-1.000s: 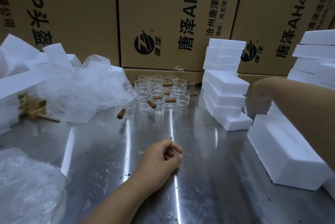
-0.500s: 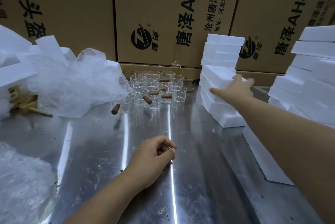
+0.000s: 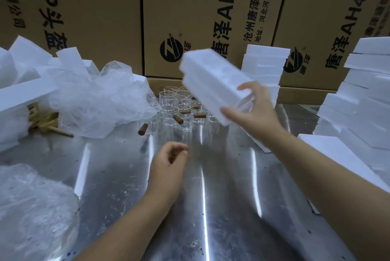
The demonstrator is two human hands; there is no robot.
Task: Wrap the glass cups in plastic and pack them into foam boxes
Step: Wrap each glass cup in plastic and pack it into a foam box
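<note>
Foam box point(image 3: 211, 79) above the cups point(image 3: 168, 100).
My right hand point(image 3: 253, 113) grips it; my left hand point(image 3: 166, 163) curls loosely, empty.

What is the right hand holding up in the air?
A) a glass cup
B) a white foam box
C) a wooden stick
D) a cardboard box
B: the right hand grips one end of a white foam box, lifted above the glass cups.
</note>
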